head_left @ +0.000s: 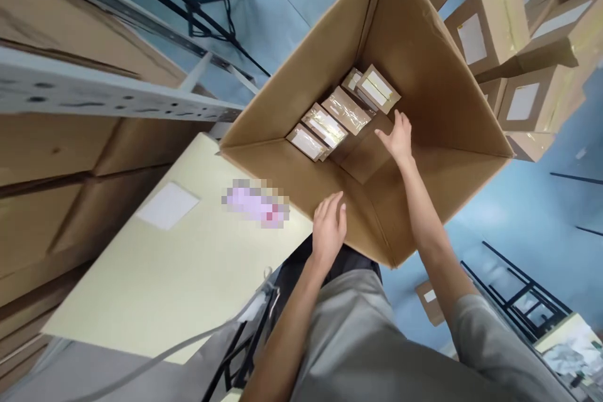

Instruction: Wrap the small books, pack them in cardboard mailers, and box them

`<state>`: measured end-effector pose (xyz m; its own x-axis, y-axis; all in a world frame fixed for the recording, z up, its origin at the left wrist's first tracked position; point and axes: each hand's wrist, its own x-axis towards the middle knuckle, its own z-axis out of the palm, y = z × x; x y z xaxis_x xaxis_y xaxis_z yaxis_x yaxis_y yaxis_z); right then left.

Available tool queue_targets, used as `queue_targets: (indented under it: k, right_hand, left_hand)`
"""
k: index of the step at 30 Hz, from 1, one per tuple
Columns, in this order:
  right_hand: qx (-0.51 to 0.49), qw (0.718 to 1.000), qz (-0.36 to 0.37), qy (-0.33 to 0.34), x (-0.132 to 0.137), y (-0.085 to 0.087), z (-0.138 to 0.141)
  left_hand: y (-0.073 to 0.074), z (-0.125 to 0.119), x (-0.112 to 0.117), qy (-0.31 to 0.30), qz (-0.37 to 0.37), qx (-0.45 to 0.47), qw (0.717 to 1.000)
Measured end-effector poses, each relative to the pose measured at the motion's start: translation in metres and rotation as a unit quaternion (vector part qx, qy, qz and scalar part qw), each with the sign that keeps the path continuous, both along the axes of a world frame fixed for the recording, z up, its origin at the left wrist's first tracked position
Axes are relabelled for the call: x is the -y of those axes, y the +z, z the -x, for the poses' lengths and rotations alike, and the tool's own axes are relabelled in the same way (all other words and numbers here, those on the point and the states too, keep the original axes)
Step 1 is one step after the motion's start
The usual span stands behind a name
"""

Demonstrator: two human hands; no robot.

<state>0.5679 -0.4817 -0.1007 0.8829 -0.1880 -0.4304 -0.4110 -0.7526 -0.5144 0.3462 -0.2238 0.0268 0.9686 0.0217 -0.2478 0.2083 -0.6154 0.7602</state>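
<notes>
A large open cardboard box (pixel 424 75) stands in front of me, tilted in my view. Along its left inner side lie several small brown cartons (pixel 346 110) with clear tape and white labels. One small carton (pixel 378 89) sits at the far end, seemingly raised on another. My right hand (pixel 399 137) reaches inside, thumb and fingers apart, holding nothing, just beside that far carton. At the near rim is my left hand (pixel 328 229), its fingers stretched out over the edge with nothing in them. Whether it presses on the cardboard I cannot tell.
A pale yellow tabletop (pixel 179 276) to the left bears a white paper (pixel 168 205) and a blurred-out purple item (pixel 257 203). Metal shelving (pixel 117 97) with large cartons stands beyond it. Taped cartons (pixel 521 100) are stacked at the right. A grey cable (pixel 188 342) crosses the lower left.
</notes>
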Motion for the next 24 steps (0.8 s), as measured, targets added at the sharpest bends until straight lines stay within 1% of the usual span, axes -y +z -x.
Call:
queue_targets:
  k: [3,6,8,9,11,12,14,17,20,22,24]
  right_hand:
    - [-0.006,0.998,0.052,0.023,0.019,-0.066,-0.057]
    - [-0.042,0.995,0.084,0.040,0.027,-0.125,-0.104]
    - [-0.056,0.993,0.095,0.052,0.027,-0.156,-0.127]
    - [-0.061,0.991,0.100,0.059,0.026,-0.169,-0.137]
    - [-0.077,0.987,0.115,0.081,0.022,-0.188,-0.151]
    - [-0.090,0.984,0.124,0.096,0.019,-0.195,-0.156]
    - [-0.110,0.975,0.143,0.129,0.015,-0.202,-0.160]
    - [-0.092,0.970,0.165,0.155,0.011,-0.203,-0.157]
    - [-0.026,0.970,0.179,0.160,0.005,-0.198,-0.144]
    - [0.012,0.969,0.181,0.167,-0.004,-0.195,-0.130]
    - [0.015,0.969,0.163,0.184,-0.018,-0.194,-0.115]
  left_hand:
    - [-0.017,0.012,0.005,-0.017,-0.058,0.045,0.997]
    - [-0.026,0.016,0.007,-0.028,-0.129,0.083,0.988]
    - [-0.028,0.015,0.008,-0.035,-0.171,0.101,0.980]
    - [-0.028,0.015,0.008,-0.039,-0.185,0.105,0.976]
    - [-0.027,0.013,0.008,-0.049,-0.201,0.104,0.973]
    - [-0.026,0.012,0.008,-0.054,-0.204,0.103,0.972]
    - [-0.024,0.010,0.008,-0.058,-0.202,0.101,0.972]
    - [-0.023,0.006,0.009,-0.055,-0.195,0.099,0.974]
    - [-0.022,0.004,0.011,-0.048,-0.199,0.091,0.975]
    - [-0.022,0.004,0.011,-0.046,-0.202,0.085,0.975]
    - [-0.022,0.003,0.012,-0.044,-0.199,0.084,0.975]
